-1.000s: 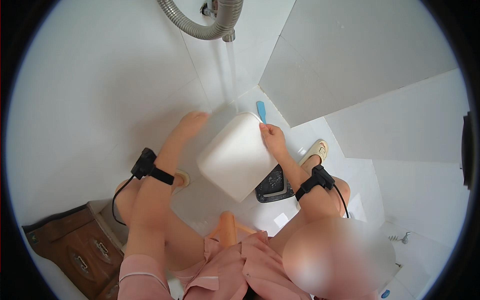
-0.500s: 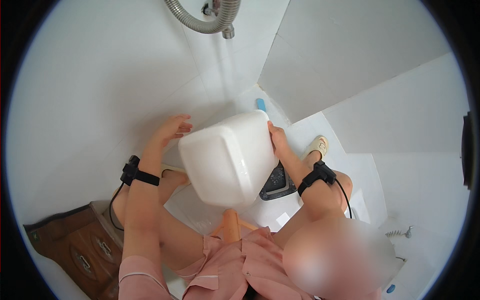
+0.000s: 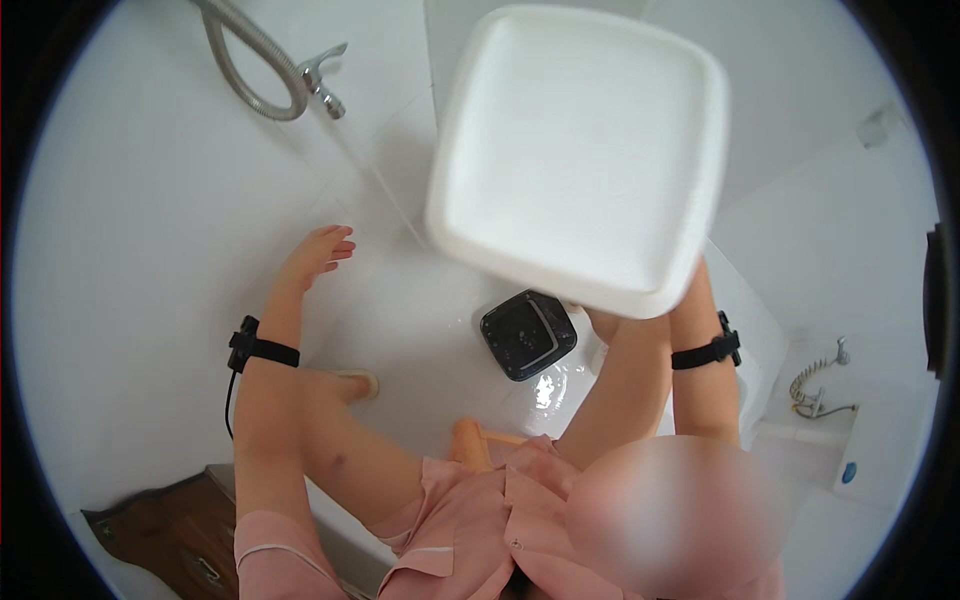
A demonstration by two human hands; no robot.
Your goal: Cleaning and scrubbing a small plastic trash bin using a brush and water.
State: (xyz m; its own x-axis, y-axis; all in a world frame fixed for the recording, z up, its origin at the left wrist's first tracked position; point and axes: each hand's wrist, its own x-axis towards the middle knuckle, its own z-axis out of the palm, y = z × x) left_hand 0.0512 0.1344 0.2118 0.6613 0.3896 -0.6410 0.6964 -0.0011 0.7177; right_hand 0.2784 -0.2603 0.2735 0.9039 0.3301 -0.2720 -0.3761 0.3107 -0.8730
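Note:
A white plastic bin (image 3: 580, 160) with rounded corners is raised at the upper right, its square, rimmed face toward me. My right hand (image 3: 698, 282) holds it from the right side; the fingers are hidden behind the bin. My left hand (image 3: 322, 255) hovers in front of the tiled wall, fingers stretched, apart from the bin and holding nothing. On the wet floor below lies a black, square, lid-like piece (image 3: 528, 335) with a grey frame line.
A wall tap (image 3: 325, 90) runs a thin stream of water, with a metal hose (image 3: 245, 70) beside it. An orange stool-like piece (image 3: 468, 445) stands between my legs. At lower left is a brown panel (image 3: 170, 530). Another coiled hose (image 3: 810, 385) hangs at right.
The bin has swung up and to the right, turning its square face toward me. My right arm has risen with it; my left hand has shifted slightly left. The black piece is now uncovered.

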